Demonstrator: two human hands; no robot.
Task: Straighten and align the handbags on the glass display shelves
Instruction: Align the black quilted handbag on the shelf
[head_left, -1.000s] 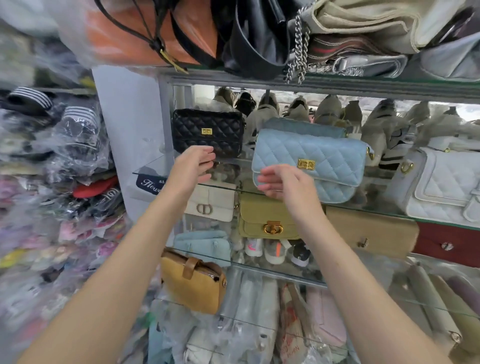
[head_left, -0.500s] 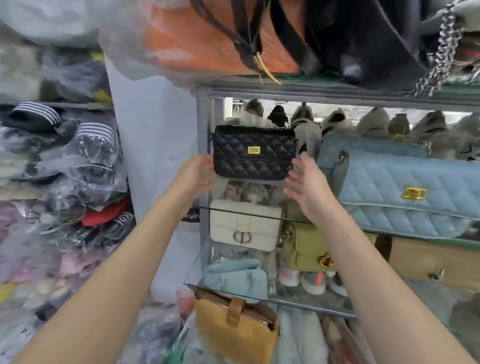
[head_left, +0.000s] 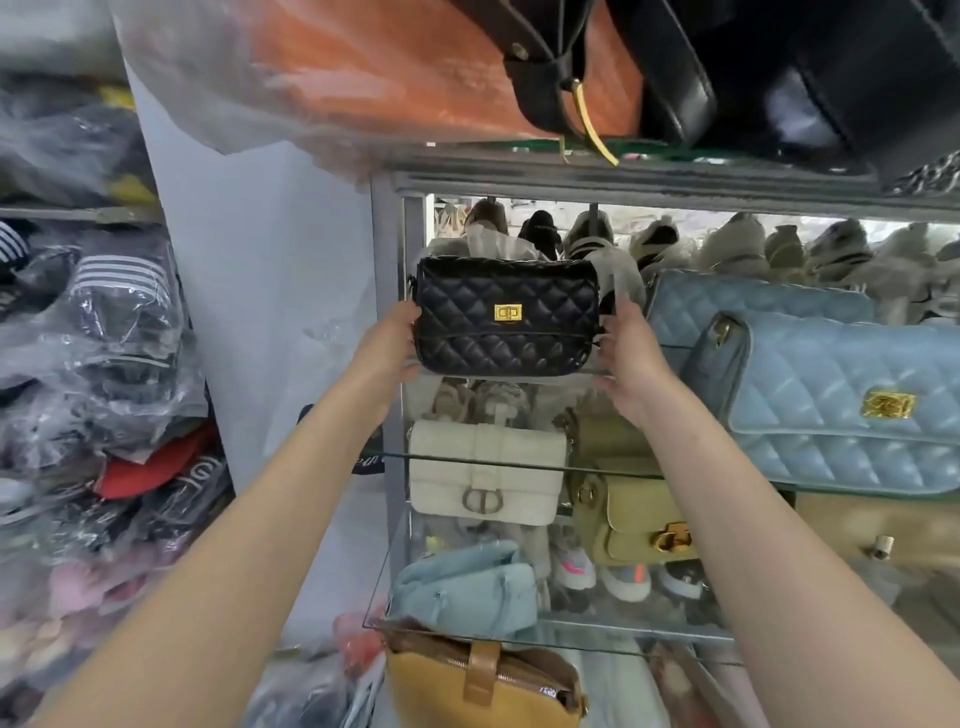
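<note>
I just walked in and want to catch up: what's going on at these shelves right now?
A person grips the black quilted handbag by its ends, the left hand on the left end and the right hand on the right, holding it upright with the clasp facing out. The blue quilted bag lies to its right. I cannot tell whether the black bag rests on the glass shelf or is lifted.

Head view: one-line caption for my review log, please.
Left hand and right hand hold a black bag by its ends, upright, beside a quilted blue bag.
</note>
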